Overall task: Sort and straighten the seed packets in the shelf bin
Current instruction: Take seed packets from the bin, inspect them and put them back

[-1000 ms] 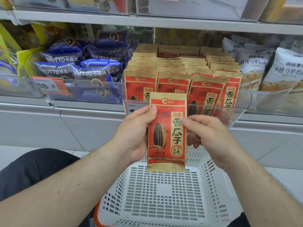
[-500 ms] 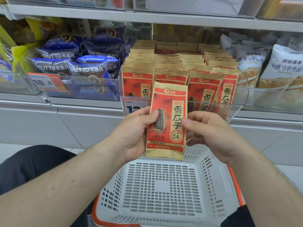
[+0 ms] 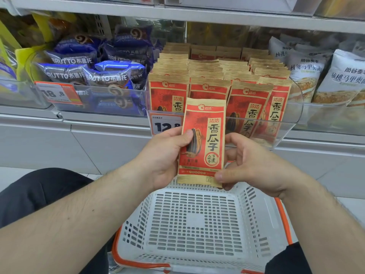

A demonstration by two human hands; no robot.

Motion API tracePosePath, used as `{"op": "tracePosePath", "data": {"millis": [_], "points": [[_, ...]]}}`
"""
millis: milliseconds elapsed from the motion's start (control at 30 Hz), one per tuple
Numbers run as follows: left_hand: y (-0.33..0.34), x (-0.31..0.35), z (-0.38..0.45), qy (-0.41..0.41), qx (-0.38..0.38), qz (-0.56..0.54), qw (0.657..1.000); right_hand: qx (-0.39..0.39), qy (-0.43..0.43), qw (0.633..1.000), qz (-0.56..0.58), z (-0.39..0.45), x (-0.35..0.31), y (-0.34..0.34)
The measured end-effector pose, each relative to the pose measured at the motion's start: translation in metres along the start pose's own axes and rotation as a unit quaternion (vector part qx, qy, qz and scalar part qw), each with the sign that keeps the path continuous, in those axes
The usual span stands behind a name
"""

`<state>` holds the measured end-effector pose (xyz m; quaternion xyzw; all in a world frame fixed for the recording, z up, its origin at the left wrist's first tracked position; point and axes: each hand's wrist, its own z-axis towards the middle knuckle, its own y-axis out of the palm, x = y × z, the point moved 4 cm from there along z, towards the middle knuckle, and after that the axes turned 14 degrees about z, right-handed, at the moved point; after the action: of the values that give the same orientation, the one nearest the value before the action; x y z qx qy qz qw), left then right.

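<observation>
Red-and-gold foil seed packet (image 3: 202, 142) is pinched by left hand (image 3: 166, 155) and right hand (image 3: 248, 165) before the clear plastic shelf bin (image 3: 292, 123); best slotted upright, label forward.

Grey shelf (image 3: 110, 133) running across at mid height, pale metal panels below it. White tiled floor (image 3: 11, 175) under that shelf, at left. Upper shelf edge (image 3: 197, 15) above, lit bright and even.
</observation>
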<state>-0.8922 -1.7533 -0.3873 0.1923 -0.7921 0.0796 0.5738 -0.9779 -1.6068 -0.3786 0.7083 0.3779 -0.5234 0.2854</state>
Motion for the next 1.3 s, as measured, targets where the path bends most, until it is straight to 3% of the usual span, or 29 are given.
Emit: {"op": "tracePosePath", "data": {"millis": [100,167,300,467,600,767,933,1100,1300], "points": [[0.0,-0.005,-0.003,0.017,0.02,0.152,0.988,0.031,-0.012,0.991,-0.13,0.001,0.0,0.004],[0.006,-0.008,-0.006,0.018,-0.003,0.177,0.984,0.015,-0.013,0.986,-0.164,0.0,0.001,0.012],[0.013,-0.013,-0.007,0.017,-0.065,0.156,0.985,-0.035,-0.029,0.989,-0.142,-0.002,-0.001,0.018],[0.014,-0.017,-0.007,0.0,-0.108,0.189,0.976,0.04,-0.145,0.986,-0.078,-0.003,-0.016,0.009],[0.015,-0.02,-0.009,-0.006,-0.128,0.208,0.97,0.084,-0.171,0.979,-0.078,0.002,-0.013,0.012],[0.013,-0.01,-0.006,0.039,-0.11,0.146,0.982,0.072,-0.148,0.986,0.005,0.005,-0.007,0.02],[0.015,-0.011,-0.005,0.053,-0.194,0.067,0.977,0.028,-0.154,0.983,0.101,0.004,-0.012,0.025],[0.017,-0.014,-0.004,0.041,-0.228,0.046,0.972,0.014,-0.154,0.98,0.124,0.004,-0.011,0.025],[0.017,-0.014,-0.003,0.014,-0.205,0.06,0.977,0.014,-0.151,0.981,0.121,0.004,-0.009,0.023]]}}
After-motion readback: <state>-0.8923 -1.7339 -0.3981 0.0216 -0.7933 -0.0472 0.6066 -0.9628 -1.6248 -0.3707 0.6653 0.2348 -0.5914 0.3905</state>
